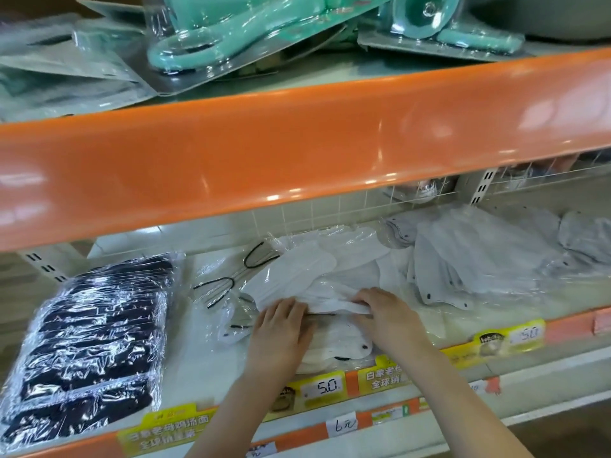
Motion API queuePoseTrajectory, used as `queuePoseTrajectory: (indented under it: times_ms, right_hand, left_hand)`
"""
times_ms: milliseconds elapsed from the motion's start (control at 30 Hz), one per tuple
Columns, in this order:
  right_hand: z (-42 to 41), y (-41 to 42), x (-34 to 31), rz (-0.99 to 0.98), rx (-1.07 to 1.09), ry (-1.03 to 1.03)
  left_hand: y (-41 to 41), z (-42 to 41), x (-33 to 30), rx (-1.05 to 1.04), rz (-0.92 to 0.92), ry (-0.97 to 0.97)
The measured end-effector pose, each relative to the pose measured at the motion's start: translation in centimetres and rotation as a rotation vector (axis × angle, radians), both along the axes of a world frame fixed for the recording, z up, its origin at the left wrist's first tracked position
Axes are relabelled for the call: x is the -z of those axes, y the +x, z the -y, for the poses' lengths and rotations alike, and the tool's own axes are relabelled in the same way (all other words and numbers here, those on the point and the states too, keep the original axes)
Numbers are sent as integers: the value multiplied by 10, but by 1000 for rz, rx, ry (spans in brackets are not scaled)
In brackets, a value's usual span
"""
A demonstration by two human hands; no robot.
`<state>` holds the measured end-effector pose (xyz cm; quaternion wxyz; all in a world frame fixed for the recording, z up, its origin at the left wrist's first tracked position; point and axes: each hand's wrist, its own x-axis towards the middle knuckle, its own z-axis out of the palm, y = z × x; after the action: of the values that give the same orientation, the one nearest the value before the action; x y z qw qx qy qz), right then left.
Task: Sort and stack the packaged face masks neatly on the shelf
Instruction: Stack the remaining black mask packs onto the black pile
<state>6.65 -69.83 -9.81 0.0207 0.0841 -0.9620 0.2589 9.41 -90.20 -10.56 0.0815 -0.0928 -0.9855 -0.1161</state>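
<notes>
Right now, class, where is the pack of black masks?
In the head view the pack of black masks lies at the lower shelf's left end, left of the white masks under both hands.
</notes>
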Motion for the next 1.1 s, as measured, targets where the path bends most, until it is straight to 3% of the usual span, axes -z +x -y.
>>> queuePoseTrajectory:
  times_ms: [167,333,533,600,700,767,933,1100]
  right_hand:
    - [-4,5,-4,-48,-11,47]
    - [-6,17,-6,-86,-174,3]
    - [-2,25,-23,-306,-254,-13]
    - [-3,27,-25,-243,-283,61]
    - [-6,28,-24,113,-311,213]
    - [-8,28,-26,219,-304,271]
    - [-4,27,-27,195,-311,354]
    - [2,22,-17,117,-296,397]
  left_hand:
    - [-9,4,0,-49,28,119]
    - [-21,2,-8,-121,84,166]
    - [-33,2,-16,-187,153,252]
    - [-40,4,-17,-203,193,330]
    - [-44,7,-21,-148,234,422]
    - [-45,9,-17,-93,285,433]
    - [-37,7,-6,-38,293,372]
    - [-11,1,1,109,-2,222]
